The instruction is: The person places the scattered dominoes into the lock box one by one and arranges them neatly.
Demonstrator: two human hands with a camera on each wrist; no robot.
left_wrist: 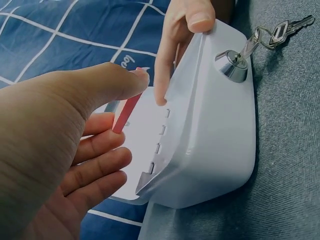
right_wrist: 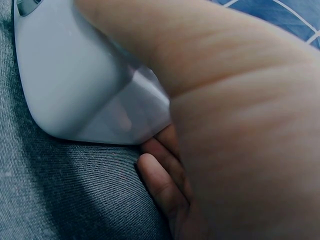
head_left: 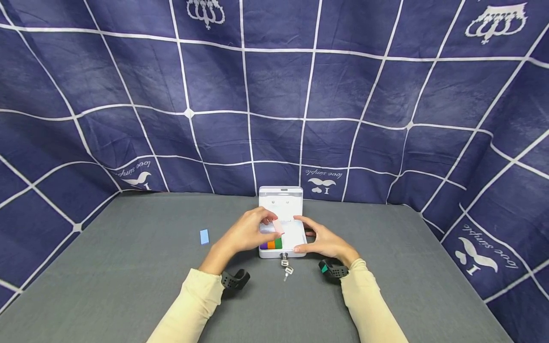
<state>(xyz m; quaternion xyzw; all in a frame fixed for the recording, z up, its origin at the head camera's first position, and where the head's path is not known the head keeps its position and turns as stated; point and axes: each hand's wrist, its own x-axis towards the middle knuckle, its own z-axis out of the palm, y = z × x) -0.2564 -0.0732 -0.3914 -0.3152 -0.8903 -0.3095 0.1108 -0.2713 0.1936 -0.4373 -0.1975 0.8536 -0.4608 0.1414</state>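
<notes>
A small white metal box (head_left: pixel 270 255) stands with its lid (head_left: pixel 280 209) raised at the back. Over its left half, my left hand (head_left: pixel 244 232) pinches a thin rectangular block between thumb and fingers; the block looks pale pink on its face (head_left: pixel 278 227) and red along its edge (left_wrist: pixel 128 109). Purple (head_left: pixel 263 246), orange (head_left: pixel 271 245) and green (head_left: pixel 279 243) blocks lie side by side in the box's front left corner. My right hand (head_left: pixel 323 239) grips the box's right side, thumb at the front rim, fingers along the side and toward the back.
A key sits in the round lock (left_wrist: pixel 233 65) on the front wall, and a second key (left_wrist: pixel 295 31) hangs from its ring onto the grey tabletop (head_left: pixel 128 267). Off to the left lies a light blue block (head_left: pixel 204 237). A blue checked cloth (head_left: pixel 274 85) hangs behind the table.
</notes>
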